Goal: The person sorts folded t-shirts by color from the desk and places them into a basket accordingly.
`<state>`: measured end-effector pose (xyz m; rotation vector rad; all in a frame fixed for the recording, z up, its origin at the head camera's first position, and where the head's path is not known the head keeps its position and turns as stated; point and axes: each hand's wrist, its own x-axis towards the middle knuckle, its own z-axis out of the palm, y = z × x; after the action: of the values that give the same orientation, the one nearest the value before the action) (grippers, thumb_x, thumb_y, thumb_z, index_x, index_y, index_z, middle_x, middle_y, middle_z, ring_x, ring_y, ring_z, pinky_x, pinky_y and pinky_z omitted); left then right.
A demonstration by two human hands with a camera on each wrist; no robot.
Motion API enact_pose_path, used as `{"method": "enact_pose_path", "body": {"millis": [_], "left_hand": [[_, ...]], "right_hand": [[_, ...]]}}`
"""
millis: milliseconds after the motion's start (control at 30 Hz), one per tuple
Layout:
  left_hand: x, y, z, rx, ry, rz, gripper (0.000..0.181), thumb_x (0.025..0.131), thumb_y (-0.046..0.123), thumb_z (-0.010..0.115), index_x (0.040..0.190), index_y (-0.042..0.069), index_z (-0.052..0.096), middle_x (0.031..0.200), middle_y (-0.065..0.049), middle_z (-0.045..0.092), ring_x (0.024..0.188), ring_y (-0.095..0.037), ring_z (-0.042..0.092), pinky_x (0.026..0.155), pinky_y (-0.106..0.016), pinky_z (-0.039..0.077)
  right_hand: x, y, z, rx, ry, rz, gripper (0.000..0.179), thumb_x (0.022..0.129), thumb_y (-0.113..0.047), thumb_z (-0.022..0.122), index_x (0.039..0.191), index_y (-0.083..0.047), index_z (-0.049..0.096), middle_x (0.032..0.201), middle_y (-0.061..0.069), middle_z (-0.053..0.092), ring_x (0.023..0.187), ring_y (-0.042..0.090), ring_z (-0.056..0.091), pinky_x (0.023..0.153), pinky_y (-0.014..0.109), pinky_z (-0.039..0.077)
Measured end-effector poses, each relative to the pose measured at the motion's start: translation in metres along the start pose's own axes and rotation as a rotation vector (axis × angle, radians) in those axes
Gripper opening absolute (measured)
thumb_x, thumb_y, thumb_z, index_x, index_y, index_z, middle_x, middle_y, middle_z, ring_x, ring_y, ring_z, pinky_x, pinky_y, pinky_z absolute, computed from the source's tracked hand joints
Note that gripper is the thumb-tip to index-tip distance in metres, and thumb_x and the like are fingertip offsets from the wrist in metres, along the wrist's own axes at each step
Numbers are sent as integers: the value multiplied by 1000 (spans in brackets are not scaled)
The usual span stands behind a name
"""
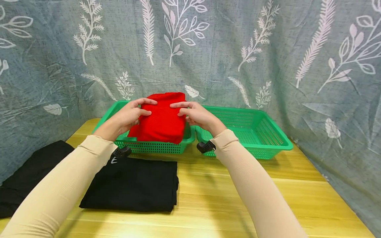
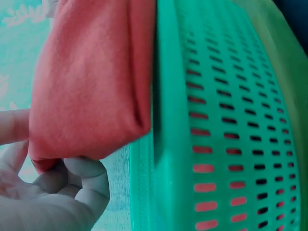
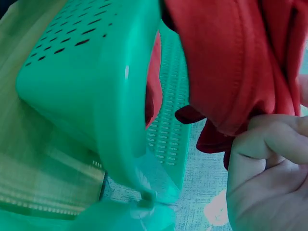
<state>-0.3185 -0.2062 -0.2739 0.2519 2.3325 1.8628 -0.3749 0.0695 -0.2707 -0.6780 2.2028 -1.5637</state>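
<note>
A folded red garment is held up over the left green basket, its lower edge overlapping the front rim in the head view. My left hand grips its left side, with curled fingers under the fold in the left wrist view. On the other side my right hand pinches the garment, where a stitched hem and loose layers hang by the fingers. More red cloth shows inside the basket, behind its rim, in the right wrist view.
A second green basket stands right beside the first. In front lies a folded black garment with a pale letter on it. Another black cloth lies at the left on the wooden table. A patterned curtain hangs behind.
</note>
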Motion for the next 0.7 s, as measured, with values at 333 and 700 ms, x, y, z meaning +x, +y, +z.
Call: {"method": "enact_pose_path", "body": {"millis": [333, 700], "left_hand": [[20, -1, -4, 96, 64, 2, 41, 110, 9, 55, 149, 17, 64, 145, -10, 55, 62, -14, 41, 70, -26, 46], [23, -11, -12, 188, 55, -82, 44, 107, 3, 52, 150, 12, 61, 157, -16, 47, 61, -13, 40, 61, -24, 39]], "right_hand": [[18, 3, 0, -60, 97, -5, 51, 102, -6, 53, 145, -28, 69, 54, -7, 24, 57, 16, 12, 55, 29, 21], [33, 14, 18, -78, 72, 49, 53, 101, -3, 53, 149, -24, 65, 57, -7, 25, 57, 14, 14, 56, 26, 25]]}}
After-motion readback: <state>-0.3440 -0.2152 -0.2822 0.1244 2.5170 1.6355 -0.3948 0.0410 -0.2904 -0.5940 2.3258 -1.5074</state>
